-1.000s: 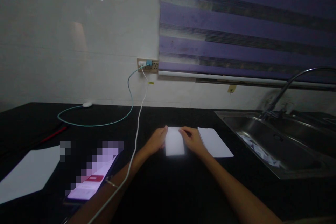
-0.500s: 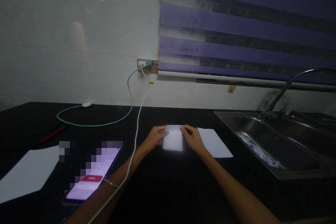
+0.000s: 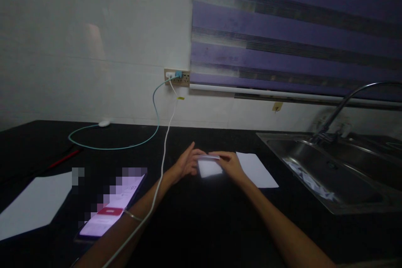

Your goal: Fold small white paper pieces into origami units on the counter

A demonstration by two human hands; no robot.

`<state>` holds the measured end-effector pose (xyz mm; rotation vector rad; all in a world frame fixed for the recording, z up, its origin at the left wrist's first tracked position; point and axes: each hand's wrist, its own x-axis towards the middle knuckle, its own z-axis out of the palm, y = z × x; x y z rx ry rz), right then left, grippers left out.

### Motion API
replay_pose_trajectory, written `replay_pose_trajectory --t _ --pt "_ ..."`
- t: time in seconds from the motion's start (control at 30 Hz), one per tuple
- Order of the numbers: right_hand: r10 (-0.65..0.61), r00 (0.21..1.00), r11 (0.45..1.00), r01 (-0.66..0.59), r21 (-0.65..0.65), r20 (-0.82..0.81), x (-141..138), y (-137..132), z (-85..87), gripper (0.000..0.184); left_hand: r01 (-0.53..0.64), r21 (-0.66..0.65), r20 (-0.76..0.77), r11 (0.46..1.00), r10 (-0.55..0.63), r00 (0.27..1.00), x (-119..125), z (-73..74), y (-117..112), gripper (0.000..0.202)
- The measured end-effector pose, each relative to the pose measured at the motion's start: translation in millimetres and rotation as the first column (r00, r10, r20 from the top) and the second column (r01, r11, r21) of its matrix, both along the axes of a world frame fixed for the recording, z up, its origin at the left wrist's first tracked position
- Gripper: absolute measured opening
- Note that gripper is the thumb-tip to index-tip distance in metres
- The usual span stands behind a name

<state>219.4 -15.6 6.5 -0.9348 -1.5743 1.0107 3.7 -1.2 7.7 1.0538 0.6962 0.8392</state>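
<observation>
A small white rectangular sheet of paper (image 3: 210, 169) sits between both hands over the black table (image 3: 194, 222), its raised far edge running left to right. The right hand (image 3: 231, 166) pinches the right end; the left hand's (image 3: 186, 163) fingers spread loosely by the left end, thumb lifted.

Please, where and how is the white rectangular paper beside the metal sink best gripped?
Probably pinch the white rectangular paper at its near right corner, from the grey metal sink side: it appears flat, and the right hand is beside its left edge.
</observation>
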Motion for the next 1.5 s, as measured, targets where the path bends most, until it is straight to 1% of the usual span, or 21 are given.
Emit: replay_pose_trajectory --t 0.03,0.07,0.13,0.17,0.23,0.27,0.33,0.4,0.47,0.57,0.63,0.7,0.77,0.83,0.93,1.03,1.13,1.27,1.33,1.43,1.5 --pt "0.025 0.999 0.999 -0.025 0.019 0.023 0.0 -1.0 2.1 0.022 0.022 0.046 -0.045 0.999 -0.020 0.999 0.2 1.6 -1.7 0.070" --pt "0.048 0.998 0.998 -0.050 0.036 0.043 -0.3 -2.1 4.4 0.021 0.055 0.120 -0.109 0.991 -0.042 0.993 0.3 4.2 -4.2 0.065" --pt "0.080 0.995 0.994 -0.085 0.067 0.066 -1.4 -4.5 8.0 0.019 0.183 0.256 -0.247 0.949 -0.119 0.962 0.1 10.9 -10.1 0.058" --pt "0.083 0.994 0.993 -0.088 0.075 0.064 -1.9 -5.5 9.0 0.020 0.245 0.305 -0.309 0.920 -0.148 0.939 0.0 14.4 -12.7 0.059" --pt "0.075 0.997 0.995 -0.077 0.063 0.029 -2.9 -6.4 8.7 0.025 0.336 0.359 -0.409 0.871 -0.177 0.895 0.2 19.3 -15.7 0.062" --pt "0.072 0.997 0.997 -0.072 0.038 0.002 -3.2 -6.3 7.8 0.030 0.361 0.375 -0.438 0.854 -0.180 0.881 0.5 20.3 -15.9 0.065" --pt "0.055 0.997 0.998 -0.057 -0.033 -0.053 -3.3 -5.3 5.6 0.038 0.371 0.395 -0.459 0.840 -0.170 0.872 1.2 19.7 -14.5 0.067" --pt "0.019 0.997 0.995 -0.027 -0.095 -0.080 -2.7 -3.8 4.1 0.038 0.347 0.408 -0.446 0.844 -0.147 0.883 2.0 17.3 -12.8 0.065" --pt "-0.016 0.997 0.992 0.006 -0.128 -0.077 -2.0 -2.8 4.1 0.034 0.310 0.411 -0.420 0.857 -0.124 0.899 2.3 15.4 -12.4 0.061" --pt "-0.007 0.999 0.989 0.000 -0.150 -0.044 -2.3 -3.0 5.6 0.033 0.256 0.391 -0.371 0.884 -0.104 0.923 1.4 15.6 -14.5 0.056" --pt "0.008 0.998 0.987 -0.016 -0.158 -0.054 -3.2 -3.2 5.6 0.035 0.257 0.364 -0.331 0.895 -0.133 0.934 0.0 16.2 -15.5 0.052" --pt "0.002 0.995 0.985 -0.020 -0.171 -0.104 -3.9 -1.9 3.9 0.037 0.288 0.337 -0.287 0.896 -0.193 0.938 -1.7 15.3 -14.5 0.050" --pt "-0.029 0.988 0.983 0.002 -0.182 -0.148 -3.4 1.2 0.6 0.038 0.306 0.316 -0.234 0.898 -0.239 0.942 -3.4 12.5 -11.6 0.053" --pt "-0.084 0.983 0.981 0.053 -0.184 -0.165 -2.0 5.2 -3.1 0.038 0.282 0.293 -0.180 0.913 -0.237 0.955 -5.0 9.0 -8.2 0.060" --pt "-0.147 0.975 0.973 0.112 -0.204 -0.167 -0.2 9.1 -6.4 0.039 0.213 0.275 -0.144 0.938 -0.179 0.973 -7.4 6.2 -5.4 0.061" --pt "-0.142 0.971 0.964 0.092 -0.249 -0.191 -1.3 8.4 -6.2 0.041 0.130 0.285 -0.144 0.950 -0.091 0.985 -9.5 8.0 -5.6 0.055" --pt "-0.117 0.969 0.961 0.056 -0.271 -0.216 -3.7 6.8 -5.4 0.042 0.055 0.320 -0.149 0.946 -0.007 0.989 -9.6 11.4 -6.2 0.051" --pt "-0.102 0.981 0.968 0.060 -0.242 -0.163 -4.2 9.3 -7.9 0.043 -0.014 0.370 -0.176 0.929 0.084 0.981 -7.1 13.1 -5.6 0.047" --pt "-0.055 0.982 0.966 0.008 -0.259 -0.178 -3.6 10.2 -8.3 0.046 -0.045 0.365 -0.172 0.930 0.115 0.978 -6.3 12.8 -4.9 0.049" --pt "0.051 0.958 0.944 -0.139 -0.300 -0.283 -3.2 6.6 -4.0 0.046 -0.108 0.367 -0.168 0.924 0.180 0.969 -6.9 12.1 -3.6 0.049" --pt "0.106 0.948 0.938 -0.195 -0.286 -0.300 -3.0 1.6 1.0 0.045 -0.137 0.376 -0.178 0.917 0.217 0.960 -7.8 11.5 -2.3 0.050"
